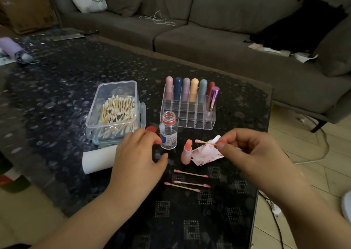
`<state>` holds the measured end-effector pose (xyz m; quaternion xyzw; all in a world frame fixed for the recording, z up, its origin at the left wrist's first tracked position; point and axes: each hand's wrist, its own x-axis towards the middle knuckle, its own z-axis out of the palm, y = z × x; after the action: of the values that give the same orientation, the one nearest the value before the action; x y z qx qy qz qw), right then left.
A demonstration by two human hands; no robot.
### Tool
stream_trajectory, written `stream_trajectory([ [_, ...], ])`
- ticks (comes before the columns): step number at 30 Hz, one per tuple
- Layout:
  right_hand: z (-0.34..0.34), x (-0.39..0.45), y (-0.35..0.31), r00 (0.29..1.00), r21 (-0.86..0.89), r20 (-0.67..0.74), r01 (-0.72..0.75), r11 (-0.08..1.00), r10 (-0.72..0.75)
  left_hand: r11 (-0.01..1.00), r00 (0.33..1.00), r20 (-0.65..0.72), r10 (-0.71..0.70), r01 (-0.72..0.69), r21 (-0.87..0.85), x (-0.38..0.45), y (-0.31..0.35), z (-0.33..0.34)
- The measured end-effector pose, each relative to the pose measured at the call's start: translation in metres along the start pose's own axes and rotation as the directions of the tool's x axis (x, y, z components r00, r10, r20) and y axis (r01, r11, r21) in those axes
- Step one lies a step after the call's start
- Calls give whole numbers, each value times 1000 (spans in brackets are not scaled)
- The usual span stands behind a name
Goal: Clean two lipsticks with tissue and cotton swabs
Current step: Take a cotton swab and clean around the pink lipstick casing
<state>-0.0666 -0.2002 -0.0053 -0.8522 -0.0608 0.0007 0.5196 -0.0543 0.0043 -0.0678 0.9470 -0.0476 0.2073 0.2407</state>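
An uncapped pink lipstick [186, 151] stands upright on the dark table [57, 89]. Beside it on the right lies a crumpled tissue [205, 154] stained red. My right hand [247, 150] pinches a cotton swab [205, 142] by one end, its pink-stained tip pointing left just above the lipstick. My left hand [138, 153] hovers with relaxed fingers beside a small open bottle of clear liquid [168, 130], holding nothing. Three used pink-tipped swabs [190, 180] lie on the table in front of the lipstick.
A clear box of clean swabs [115, 114] sits at the left, a white roll [98, 158] below it. A clear rack [188, 104] with several capped lipsticks stands behind the bottle. A red bottle cap [151, 129] lies by the bottle. A sofa runs behind.
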Motion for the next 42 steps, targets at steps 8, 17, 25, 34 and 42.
stream_trajectory([
  [8,14,5,-8,1000,-65,15,-2,998,3,969,1000,9,-6,4,248,14,-26,3],
  [17,23,8,-15,999,-104,32,20,994,-17,946,994,106,17,-50,321,32,-35,16],
  [25,23,13,-12,999,-60,20,42,997,-41,995,996,85,26,-34,91,29,-31,9],
  [34,24,5,-13,980,-22,-77,182,983,-183,591,952,304,-20,257,-765,15,-13,-43],
  [42,28,-9,-28,895,-159,-82,422,893,-438,395,906,422,42,373,-839,11,-1,-66],
])
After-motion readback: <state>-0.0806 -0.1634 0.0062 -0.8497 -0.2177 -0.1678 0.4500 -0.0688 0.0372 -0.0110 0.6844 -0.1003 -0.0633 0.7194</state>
